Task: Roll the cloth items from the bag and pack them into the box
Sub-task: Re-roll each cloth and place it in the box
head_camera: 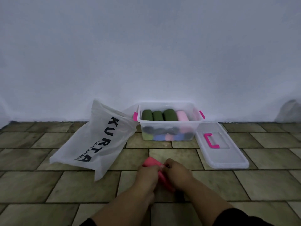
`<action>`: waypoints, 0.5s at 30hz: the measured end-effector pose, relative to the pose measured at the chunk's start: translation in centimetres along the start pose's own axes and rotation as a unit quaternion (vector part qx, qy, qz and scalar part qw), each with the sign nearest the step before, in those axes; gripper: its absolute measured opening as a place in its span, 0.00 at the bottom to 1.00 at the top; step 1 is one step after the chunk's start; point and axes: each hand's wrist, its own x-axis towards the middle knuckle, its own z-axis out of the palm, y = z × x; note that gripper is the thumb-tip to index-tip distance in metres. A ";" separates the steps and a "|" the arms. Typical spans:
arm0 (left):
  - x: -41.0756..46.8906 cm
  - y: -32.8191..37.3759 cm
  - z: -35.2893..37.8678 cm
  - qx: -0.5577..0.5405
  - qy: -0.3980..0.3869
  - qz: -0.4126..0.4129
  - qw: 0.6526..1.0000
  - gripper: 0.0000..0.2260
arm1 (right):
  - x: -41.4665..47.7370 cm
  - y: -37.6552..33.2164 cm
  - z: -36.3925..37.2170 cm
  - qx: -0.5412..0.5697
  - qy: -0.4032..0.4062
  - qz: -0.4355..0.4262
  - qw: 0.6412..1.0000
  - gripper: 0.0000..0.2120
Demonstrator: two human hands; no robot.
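A coral-pink cloth (151, 162) lies on the tiled floor in front of me, partly hidden under my hands. My left hand (147, 175) and my right hand (176, 172) both pinch it, fingers closed on the fabric. Against the wall stands a clear plastic box (167, 123) with pink latches; its top layer holds three dark green rolls (157, 115) and a pale pink roll (182, 115), with several more coloured rolls below. A white translucent bag (97, 141) printed "KURTA" lies flat to the left of the box.
The box's clear lid (228, 154) with a pink handle lies on the floor right of the box. A white wall runs along the back. A grey bundle (290, 111) sits at the far right by the wall.
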 end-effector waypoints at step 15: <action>0.7 2.7 1.3 -0.093 0.005 0.081 0.992 0.07 | -1.9 -0.1 -2.1 0.317 -0.022 -0.091 0.944 0.12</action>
